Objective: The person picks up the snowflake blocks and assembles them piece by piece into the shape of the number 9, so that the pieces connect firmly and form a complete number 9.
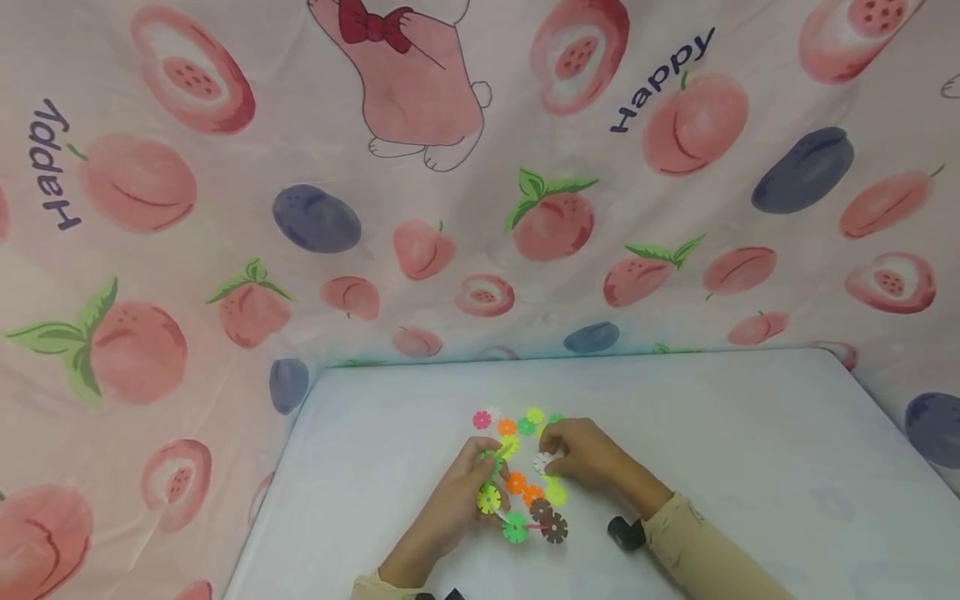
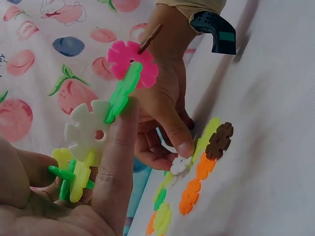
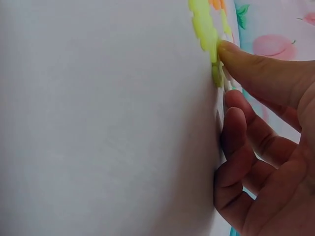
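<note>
My left hand [image 1: 459,493] holds a chain of slotted, flower-shaped plastic discs above the table. In the left wrist view, the chain shows a white disc [image 2: 87,129], a green disc [image 2: 124,92], a pink disc [image 2: 133,63] and a brown disc seen edge-on [image 2: 150,39]. Yellow and green discs sit between the thumb and fingers. At the tabletop, my right hand [image 1: 587,454] pinches a loose white disc [image 2: 180,164] with thumb and fingertips; its far side is hidden in the right wrist view.
Loose discs lie flat around the hands: orange [image 1: 516,482], yellow [image 1: 556,492], brown [image 1: 541,509] and pink [image 1: 482,420], among several others. The white table [image 1: 750,458] meets a fruit-printed cloth [image 1: 480,200] behind. Black wrist devices sit near both sleeves.
</note>
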{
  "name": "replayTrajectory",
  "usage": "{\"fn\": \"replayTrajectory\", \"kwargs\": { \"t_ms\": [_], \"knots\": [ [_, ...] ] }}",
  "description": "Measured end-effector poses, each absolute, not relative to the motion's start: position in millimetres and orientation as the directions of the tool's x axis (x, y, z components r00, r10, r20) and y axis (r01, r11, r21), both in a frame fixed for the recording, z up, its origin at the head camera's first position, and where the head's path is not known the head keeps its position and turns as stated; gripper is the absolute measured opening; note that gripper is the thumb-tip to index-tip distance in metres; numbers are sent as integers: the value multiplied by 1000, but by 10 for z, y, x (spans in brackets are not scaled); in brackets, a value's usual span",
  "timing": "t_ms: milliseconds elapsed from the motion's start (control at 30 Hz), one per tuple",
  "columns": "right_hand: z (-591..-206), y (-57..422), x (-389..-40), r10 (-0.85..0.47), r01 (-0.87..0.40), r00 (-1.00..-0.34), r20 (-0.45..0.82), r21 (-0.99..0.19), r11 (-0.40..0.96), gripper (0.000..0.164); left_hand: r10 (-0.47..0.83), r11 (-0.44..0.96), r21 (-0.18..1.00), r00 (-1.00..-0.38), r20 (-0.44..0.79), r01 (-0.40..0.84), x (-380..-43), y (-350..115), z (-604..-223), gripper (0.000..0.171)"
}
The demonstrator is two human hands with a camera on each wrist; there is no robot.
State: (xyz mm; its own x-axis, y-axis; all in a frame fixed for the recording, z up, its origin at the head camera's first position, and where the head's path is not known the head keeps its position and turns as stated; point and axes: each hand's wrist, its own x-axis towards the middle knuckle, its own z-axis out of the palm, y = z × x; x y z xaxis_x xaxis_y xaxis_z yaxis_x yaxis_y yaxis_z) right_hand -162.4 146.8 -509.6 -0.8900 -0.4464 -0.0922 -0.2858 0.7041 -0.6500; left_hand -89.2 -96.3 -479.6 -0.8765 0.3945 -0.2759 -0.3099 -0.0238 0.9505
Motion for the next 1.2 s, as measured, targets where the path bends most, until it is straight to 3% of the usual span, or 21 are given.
{"fn": "replayTrajectory", "kwargs": {
  "t_ms": [600, 1033, 1200],
  "knots": [
    [-5095, 1601, -1640, -450, -311, -892, -32, -681, 663, 16, 381, -7, 950, -879, -285, -312, -914, -892, -4761, 31],
    [-4930, 1602, -1567, -446, -167, -890, -97, -841, 515, 11, 417, -29, 951, -868, -269, -308, -916, -889, -4774, 32],
    [-4870, 1591, -1530, -467, -136, -879, -97, -888, 439, 13, 412, -33, 948, -868, -276, -317, -922, -883, -4790, 24]
  ]
}}
